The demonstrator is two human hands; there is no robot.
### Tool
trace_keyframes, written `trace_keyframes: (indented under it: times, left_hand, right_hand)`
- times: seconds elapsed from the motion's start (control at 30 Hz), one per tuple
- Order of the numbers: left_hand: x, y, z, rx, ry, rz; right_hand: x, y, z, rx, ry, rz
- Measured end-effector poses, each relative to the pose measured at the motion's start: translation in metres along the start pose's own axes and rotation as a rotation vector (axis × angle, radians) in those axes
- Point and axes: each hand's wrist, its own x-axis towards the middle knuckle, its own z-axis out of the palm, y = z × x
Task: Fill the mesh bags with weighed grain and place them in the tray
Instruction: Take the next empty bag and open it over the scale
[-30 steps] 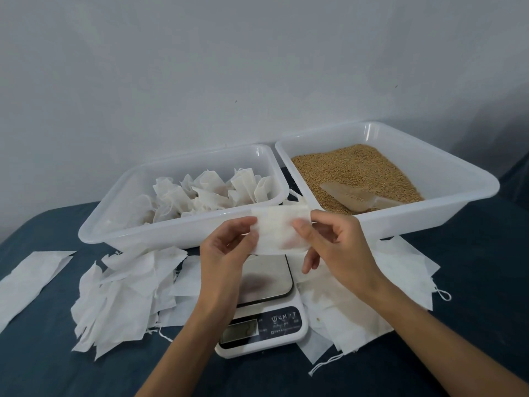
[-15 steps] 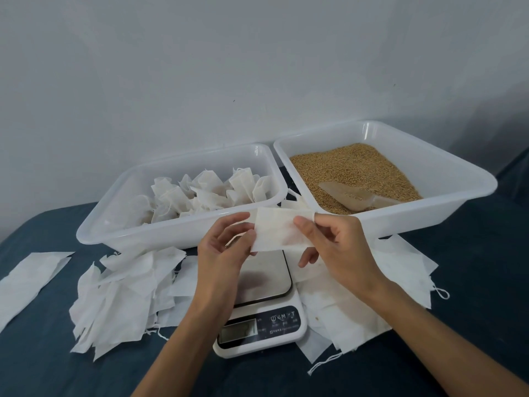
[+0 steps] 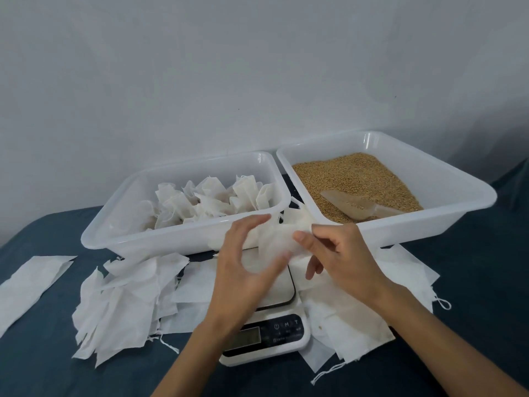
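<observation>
Both hands hold one empty white mesh bag (image 3: 276,239) above the scale (image 3: 269,319). My left hand (image 3: 243,270) has its fingers spread and its thumb inside the bag's mouth. My right hand (image 3: 337,253) pinches the bag's right edge. The left white tray (image 3: 183,242) holds several filled, tied bags (image 3: 211,202). The right tray (image 3: 446,204) holds golden grain (image 3: 349,179) with a translucent scoop (image 3: 355,207) lying in it.
Loose empty bags lie in a heap on the dark blue cloth left of the scale (image 3: 120,305) and another to its right (image 3: 372,316). A flat white strip (image 3: 28,285) lies at the far left. A grey wall stands behind the trays.
The bag was held flat between both hands; now it is crumpled and spread apart, with my left thumb pushed into its mouth. Both hands sit slightly lower over the scale.
</observation>
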Motion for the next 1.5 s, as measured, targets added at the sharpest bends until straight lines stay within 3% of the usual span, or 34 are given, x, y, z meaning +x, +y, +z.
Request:
trace_keyframes:
  times: [0.13, 0.3, 0.43, 0.53, 0.63, 0.73, 0.93, 1.27, 1.5]
  left_hand:
    - [-0.004, -0.007, 0.012, 0.276, -0.209, 0.157]
    - [-0.006, -0.003, 0.013, 0.000, -0.100, -0.004]
    - [-0.002, 0.000, 0.008, -0.203, -0.063, -0.111]
    - [0.009, -0.001, 0.011, -0.316, -0.056, -0.211]
    - [0.021, -0.004, 0.017, -0.297, -0.072, -0.178]
    - [0.024, -0.014, 0.018, -0.347, -0.067, -0.183]
    - [0.022, -0.028, 0.011, -0.421, -0.004, -0.264]
    - [0.027, -0.030, 0.003, -0.429, 0.014, -0.203]
    - [0.030, -0.033, -0.004, -0.454, 0.028, -0.150]
  right_hand:
    - [0.007, -0.013, 0.000, -0.197, -0.149, -0.108]
    - [0.019, -0.043, 0.005, -0.163, -0.299, -0.102]
    - [0.042, -0.047, -0.033, -0.123, -0.001, -0.065]
    - [0.069, -0.016, -0.085, -0.519, 0.088, 0.132]
    - [0.085, 0.022, -0.128, -1.029, -0.212, 0.500]
    - [0.092, 0.048, -0.142, -1.197, -0.412, 0.685]
    - [0.105, 0.063, -0.139, -1.283, -0.514, 0.635]
    - [0.126, 0.055, -0.168, -1.382, -0.295, 0.560]
    - [0.160, 0.063, -0.111, -1.451, -0.287, 0.432]
